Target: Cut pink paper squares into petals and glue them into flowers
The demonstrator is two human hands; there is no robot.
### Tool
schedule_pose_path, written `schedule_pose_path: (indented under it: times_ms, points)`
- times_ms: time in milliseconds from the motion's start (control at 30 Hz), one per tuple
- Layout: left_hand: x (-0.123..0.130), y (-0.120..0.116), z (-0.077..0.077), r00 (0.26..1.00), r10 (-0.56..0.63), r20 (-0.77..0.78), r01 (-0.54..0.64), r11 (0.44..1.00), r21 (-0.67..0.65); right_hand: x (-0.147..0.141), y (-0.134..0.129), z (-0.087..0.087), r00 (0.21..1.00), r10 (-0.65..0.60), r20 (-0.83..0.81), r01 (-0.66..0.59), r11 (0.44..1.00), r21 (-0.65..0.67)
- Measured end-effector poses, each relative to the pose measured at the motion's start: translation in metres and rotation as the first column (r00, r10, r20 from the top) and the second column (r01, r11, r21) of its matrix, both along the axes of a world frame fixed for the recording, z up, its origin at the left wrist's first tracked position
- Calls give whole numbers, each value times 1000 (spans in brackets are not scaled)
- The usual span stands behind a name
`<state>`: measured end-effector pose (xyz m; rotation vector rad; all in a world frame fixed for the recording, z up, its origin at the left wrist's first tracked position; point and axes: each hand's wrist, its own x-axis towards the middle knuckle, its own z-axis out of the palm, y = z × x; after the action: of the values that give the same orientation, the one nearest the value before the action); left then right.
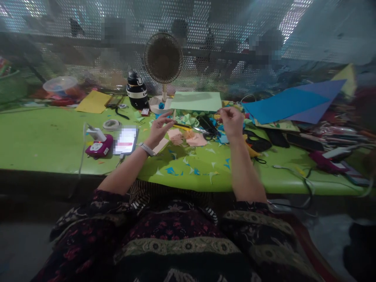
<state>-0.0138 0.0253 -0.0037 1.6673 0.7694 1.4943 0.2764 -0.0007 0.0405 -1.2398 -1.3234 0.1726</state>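
My left hand (159, 128) is raised over the near side of the paper pile, a small pale strip (174, 114) upright between its thumb and fingertips. To the right, my right hand (232, 120) is closed in a pinch; whatever sits in its fingertips is too small to make out. Between the hands lie scissors (202, 131), cut pieces of pink paper (196, 138) and crumpled light green paper pieces (189, 118). A pale green sheet stack (196, 101) lies behind them. Blue and white paper scraps (196, 171) are scattered along the near edge.
On the left are a lit phone (125, 141), a purple plug adapter (99, 147), a tape roll (112, 124) and a yellow sheet (93, 102). A fan (163, 58) and a black bottle (137, 92) stand behind. Blue sheets (282, 102) and a cable (289, 168) are at right.
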Motion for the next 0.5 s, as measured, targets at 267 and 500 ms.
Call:
schedule_pose_path:
  times_ms: [267,500]
  points:
    - [-2,0,4,998,25,65,-23,1000,-20,23,-5,12,989,9,-148,-10,1000,-7]
    - [-5,5,6,990,68,123,-63,997,-44,49,-7,12,995,-81,-49,79,995,-54]
